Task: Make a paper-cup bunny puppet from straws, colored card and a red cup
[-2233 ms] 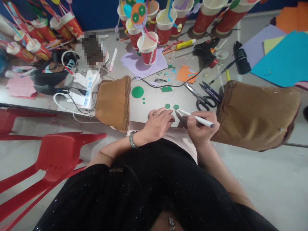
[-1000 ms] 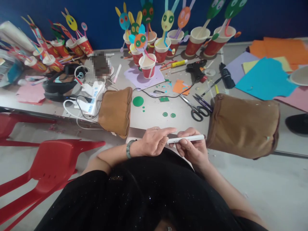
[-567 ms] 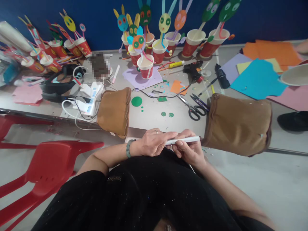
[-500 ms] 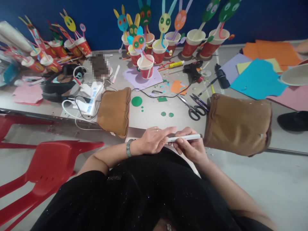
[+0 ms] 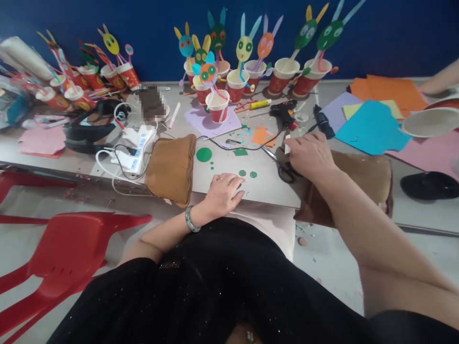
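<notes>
My left hand rests flat near the table's front edge, fingers apart and holding nothing. Just beyond its fingertips lie two small green paper circles. My right hand reaches forward over the black scissors. It is closed around a white marker, of which only a short end shows at the fingers. A larger green circle lies further left on the table.
Brown cushions hang over the table edge at left and right. Red paper cups with paper faces, a glue gun, a power strip and coloured sheets lie behind. Another person's arm is far right. A red chair stands left.
My hands have parted. The right hand carried the marker forward and right over the scissors. The left hand let go of the marker's tip and settled on the table.
</notes>
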`<action>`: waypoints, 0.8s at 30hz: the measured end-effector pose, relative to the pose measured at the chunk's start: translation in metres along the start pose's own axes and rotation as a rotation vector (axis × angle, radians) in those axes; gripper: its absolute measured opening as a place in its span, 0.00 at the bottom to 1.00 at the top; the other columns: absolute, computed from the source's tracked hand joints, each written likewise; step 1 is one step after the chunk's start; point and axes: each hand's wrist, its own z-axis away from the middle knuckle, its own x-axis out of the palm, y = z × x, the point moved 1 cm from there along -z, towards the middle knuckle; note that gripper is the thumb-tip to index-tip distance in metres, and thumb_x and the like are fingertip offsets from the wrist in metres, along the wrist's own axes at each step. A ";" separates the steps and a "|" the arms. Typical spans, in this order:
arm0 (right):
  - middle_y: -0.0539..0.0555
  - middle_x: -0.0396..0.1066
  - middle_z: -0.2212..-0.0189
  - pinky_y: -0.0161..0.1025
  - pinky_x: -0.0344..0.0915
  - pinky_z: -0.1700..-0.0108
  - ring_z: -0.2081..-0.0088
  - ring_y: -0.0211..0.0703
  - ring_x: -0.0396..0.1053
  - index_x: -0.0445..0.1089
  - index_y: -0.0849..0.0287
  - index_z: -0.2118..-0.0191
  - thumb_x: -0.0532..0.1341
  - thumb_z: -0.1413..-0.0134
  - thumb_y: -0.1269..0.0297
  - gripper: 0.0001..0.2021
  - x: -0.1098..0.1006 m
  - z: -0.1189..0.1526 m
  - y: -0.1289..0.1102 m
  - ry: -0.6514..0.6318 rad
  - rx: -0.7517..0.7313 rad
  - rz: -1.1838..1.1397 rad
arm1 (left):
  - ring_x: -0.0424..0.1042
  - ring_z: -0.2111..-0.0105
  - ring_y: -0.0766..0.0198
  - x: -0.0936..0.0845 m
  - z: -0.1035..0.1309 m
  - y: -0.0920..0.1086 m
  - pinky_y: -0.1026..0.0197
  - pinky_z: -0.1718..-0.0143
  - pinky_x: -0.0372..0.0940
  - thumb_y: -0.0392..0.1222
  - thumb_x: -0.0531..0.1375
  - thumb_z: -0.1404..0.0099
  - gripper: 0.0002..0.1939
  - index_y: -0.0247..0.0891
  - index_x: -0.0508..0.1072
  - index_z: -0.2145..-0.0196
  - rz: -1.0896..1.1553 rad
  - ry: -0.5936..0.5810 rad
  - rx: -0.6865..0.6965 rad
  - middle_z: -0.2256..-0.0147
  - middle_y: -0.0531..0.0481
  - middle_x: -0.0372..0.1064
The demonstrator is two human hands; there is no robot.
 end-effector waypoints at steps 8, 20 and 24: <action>0.75 0.79 0.51 0.54 0.54 0.46 0.49 0.59 0.74 0.76 0.74 0.45 0.50 0.29 0.71 0.20 -0.012 -0.036 0.008 -0.026 0.141 -0.063 | 0.68 0.40 0.48 -0.009 -0.018 0.001 0.46 0.42 0.57 0.45 0.55 0.22 0.18 0.38 0.74 0.40 -0.087 -0.142 -0.090 0.41 0.41 0.73; 0.87 0.69 0.40 0.52 0.60 0.46 0.40 0.61 0.69 0.70 0.85 0.39 0.68 0.39 0.42 0.42 -0.015 -0.132 0.025 -0.216 0.569 -0.291 | 0.73 0.49 0.49 -0.045 -0.031 0.018 0.47 0.46 0.58 0.42 0.52 0.22 0.17 0.35 0.76 0.45 -0.246 -0.200 -0.024 0.49 0.39 0.75; 0.88 0.72 0.47 0.52 0.61 0.53 0.44 0.60 0.72 0.71 0.89 0.45 0.63 0.34 0.42 0.40 -0.008 -0.136 0.033 -0.145 0.475 -0.243 | 0.71 0.46 0.46 -0.038 -0.050 0.020 0.46 0.45 0.60 0.42 0.56 0.25 0.16 0.33 0.76 0.46 -0.231 -0.206 0.005 0.49 0.36 0.75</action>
